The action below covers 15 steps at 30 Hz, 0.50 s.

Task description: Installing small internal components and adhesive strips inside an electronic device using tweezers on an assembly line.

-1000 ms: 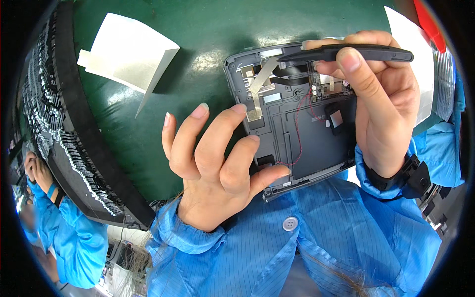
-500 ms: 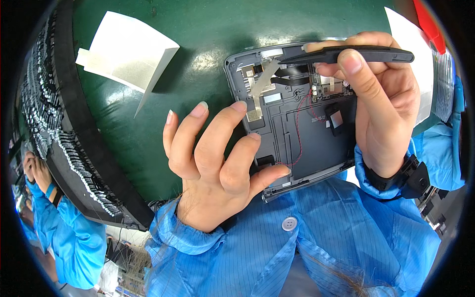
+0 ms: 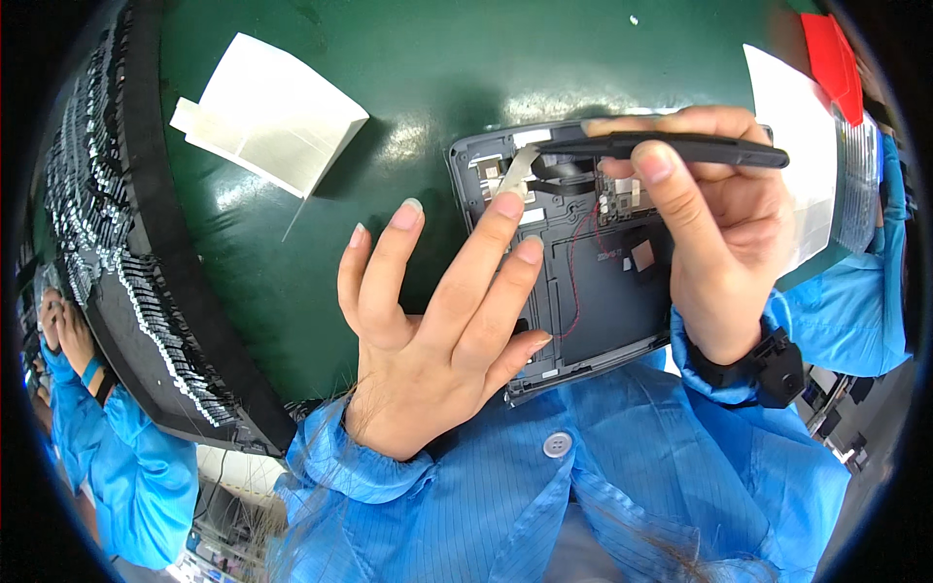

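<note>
A dark grey tablet-like housing [image 3: 612, 316] lies open on the green work surface, tilted slightly. Inside it are a small circuit board [image 3: 616, 206], a thin red wire [image 3: 576, 291] and a copper-coloured square [image 3: 642, 256]. My right hand [image 3: 729, 228] grips black tweezers [image 3: 685, 148], whose tips meet the upper end of a greyish tape strip [image 3: 520, 167] near the housing's far left corner. With its fingers spread, my left hand [image 3: 428, 340] reaches over the housing's left side. Its index fingertip touches the lower part of the strip, hiding the part beneath.
White backing sheets [image 3: 277, 112] with a folded edge stand at the left. Beyond them is a black-edged conveyor [image 3: 199, 282] carrying rows of small dark parts. At the right are a white sheet [image 3: 792, 146] and a red object [image 3: 833, 68]. Another person's hands [image 3: 70, 330] show far left.
My left hand has moved its index finger up onto the tape strip. The tweezers remain at the strip's upper end. The whole view has shifted slightly.
</note>
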Tool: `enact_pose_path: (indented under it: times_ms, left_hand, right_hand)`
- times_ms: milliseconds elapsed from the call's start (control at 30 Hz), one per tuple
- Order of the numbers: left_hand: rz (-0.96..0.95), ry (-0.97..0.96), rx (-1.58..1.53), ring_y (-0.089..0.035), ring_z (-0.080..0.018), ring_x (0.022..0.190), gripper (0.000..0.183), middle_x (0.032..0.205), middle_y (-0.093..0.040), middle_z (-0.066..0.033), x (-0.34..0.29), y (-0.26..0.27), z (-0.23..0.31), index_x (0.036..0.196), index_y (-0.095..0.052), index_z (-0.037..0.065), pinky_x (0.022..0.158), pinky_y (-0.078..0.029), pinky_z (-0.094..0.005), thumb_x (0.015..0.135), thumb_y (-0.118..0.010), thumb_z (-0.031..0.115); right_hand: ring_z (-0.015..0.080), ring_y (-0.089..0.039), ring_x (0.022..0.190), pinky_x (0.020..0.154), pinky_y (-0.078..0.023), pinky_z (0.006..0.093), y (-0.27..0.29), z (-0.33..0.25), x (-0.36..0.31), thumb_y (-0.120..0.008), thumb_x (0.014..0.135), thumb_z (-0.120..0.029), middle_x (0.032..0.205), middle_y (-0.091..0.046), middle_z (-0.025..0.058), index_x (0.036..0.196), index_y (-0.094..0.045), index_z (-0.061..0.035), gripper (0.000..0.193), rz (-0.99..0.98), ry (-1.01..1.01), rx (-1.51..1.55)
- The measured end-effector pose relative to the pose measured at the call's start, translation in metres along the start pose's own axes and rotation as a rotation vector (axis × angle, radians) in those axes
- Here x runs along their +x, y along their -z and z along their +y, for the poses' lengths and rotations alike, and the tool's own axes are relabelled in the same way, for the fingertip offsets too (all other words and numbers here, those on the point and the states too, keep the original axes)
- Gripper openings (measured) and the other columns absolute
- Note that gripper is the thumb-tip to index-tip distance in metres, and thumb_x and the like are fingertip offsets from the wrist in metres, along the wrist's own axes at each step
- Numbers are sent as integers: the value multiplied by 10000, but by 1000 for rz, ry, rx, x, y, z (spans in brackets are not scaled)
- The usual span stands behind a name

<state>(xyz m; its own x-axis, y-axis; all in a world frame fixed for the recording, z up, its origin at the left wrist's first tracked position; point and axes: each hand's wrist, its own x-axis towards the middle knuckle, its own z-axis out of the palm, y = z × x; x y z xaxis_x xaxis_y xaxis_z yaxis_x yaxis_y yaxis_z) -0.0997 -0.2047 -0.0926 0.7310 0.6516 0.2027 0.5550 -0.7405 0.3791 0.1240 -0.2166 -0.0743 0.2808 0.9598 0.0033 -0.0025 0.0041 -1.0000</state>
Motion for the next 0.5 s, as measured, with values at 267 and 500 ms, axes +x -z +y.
enact_pose_path:
  times_ms: [267, 500]
  left_hand:
    - [-92, 83, 11, -331, -378, 1403, 561, 1518, -499, -25, 11, 14, 9, 1422, -551, 122, 1153, -191, -585, 917, -604, 360]
    - [-80, 55, 24, -299, -368, 1427, 645, 1566, -418, -34, 15, 15, 12, 1475, -472, 86, 1184, -151, -578, 882, -625, 290]
  right_hand:
    - [181, -699, 982, 886, -563, 280, -10, -6, -4, -651, 935, 64, 1064, -712, 181, 1098, -529, 44, 204, 67, -10, 23]
    - [177, -697, 967, 869, -559, 278, -13, 1, -6, -625, 953, 58, 1072, -714, 177, 1105, -533, 20, 182, 63, 50, -6]
